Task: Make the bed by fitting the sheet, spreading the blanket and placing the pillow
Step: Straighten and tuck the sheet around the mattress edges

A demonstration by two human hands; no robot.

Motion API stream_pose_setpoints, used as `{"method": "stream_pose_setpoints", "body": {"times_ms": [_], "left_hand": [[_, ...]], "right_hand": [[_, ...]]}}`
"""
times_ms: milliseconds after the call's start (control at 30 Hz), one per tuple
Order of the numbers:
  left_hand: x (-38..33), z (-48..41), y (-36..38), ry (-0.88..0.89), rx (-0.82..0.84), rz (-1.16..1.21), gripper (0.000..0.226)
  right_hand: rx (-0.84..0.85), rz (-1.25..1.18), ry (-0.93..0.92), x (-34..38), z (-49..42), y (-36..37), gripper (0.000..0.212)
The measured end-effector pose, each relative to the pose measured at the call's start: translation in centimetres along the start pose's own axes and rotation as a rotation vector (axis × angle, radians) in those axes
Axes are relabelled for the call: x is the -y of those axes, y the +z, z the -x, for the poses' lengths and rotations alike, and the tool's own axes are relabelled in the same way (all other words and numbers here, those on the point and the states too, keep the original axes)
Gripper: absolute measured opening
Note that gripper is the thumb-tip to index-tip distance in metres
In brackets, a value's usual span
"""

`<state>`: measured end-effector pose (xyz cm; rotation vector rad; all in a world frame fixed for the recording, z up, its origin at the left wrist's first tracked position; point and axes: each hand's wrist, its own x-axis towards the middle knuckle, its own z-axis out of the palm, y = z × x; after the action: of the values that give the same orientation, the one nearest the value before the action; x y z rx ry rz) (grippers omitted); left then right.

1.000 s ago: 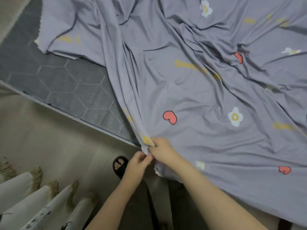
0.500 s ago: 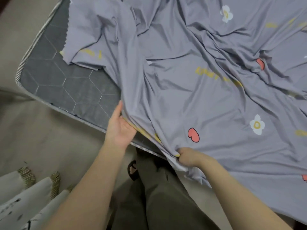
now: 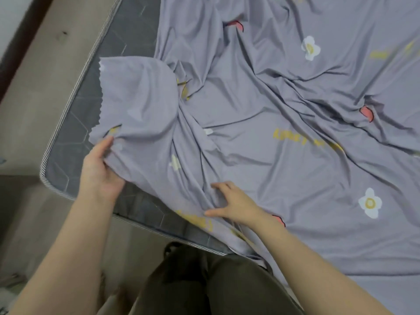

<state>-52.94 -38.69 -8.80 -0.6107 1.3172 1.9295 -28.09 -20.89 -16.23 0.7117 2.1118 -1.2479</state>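
Sheet [image 3: 272, 155] everywhere, lavender and rumpled, spread ahead of both hands and off to the right, hanging over the near mattress edge beside the right wrist. Left hand [image 3: 100, 171] gripping a bunched fold near the zigzag-cut edge, thumb on top, fingers tucked under the cloth. Right hand [image 3: 234, 205] spread wide and flat, fingers splayed, pressing a ridge of wrinkles, holding nothing. Bare dark quilted mattress [image 3: 68, 155] showing just left of and below the left hand, striped piping rounding the corner. Fitting step barely begun, by the look of it: corner uncovered, cloth piled in folds. Thin, light, floppy stuff, likely a bit slick, so no weight to fight but plenty of slack ready to slide back. Best hold probably right at the cut edge beyond the left fingertips, pinched firmly, then drawn out toward the corner while the right palm anchors. No blanket or pillow in view.
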Motion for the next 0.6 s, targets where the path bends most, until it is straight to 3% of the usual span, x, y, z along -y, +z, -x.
{"method": "stream_pose_setpoints", "body": {"times_ms": [67,133,200,267,333,433,600], "left_hand": [[-1.1,-0.5,-0.1,0.008,-0.004,0.025,0.044],[-2.3,-0.9,-0.7,0.026,-0.044,0.043,0.045],[-3.7,-1.4,-1.7,0.048,-0.069,0.052,0.038],[-5.3,-1.7,-3.1,0.073,-0.071,0.048,0.032],[-6.6,-1.9,-5.2,0.105,-0.083,0.055,0.033],[-8.4,-1.8,-9.2,0.127,-0.164,0.016,0.048],[-9.5,-2.6,-16.5,0.045,-0.513,-0.139,0.022]], "right_hand": [[0.032,0.033,-0.039,2.4,-1.7,0.2,0.109],[0.136,0.052,-0.067,4.4,-2.9,1.2,0.109],[0.220,0.049,-0.122,6.2,-3.7,2.8,0.083],[0.224,0.089,-0.151,8.0,-4.1,4.5,0.040],[0.241,0.075,-0.114,9.2,-4.1,6.2,0.024],[0.328,-0.078,-0.069,10.2,-3.2,8.7,0.034],[0.383,-0.071,-0.015,11.4,-2.6,13.6,0.038]]}}
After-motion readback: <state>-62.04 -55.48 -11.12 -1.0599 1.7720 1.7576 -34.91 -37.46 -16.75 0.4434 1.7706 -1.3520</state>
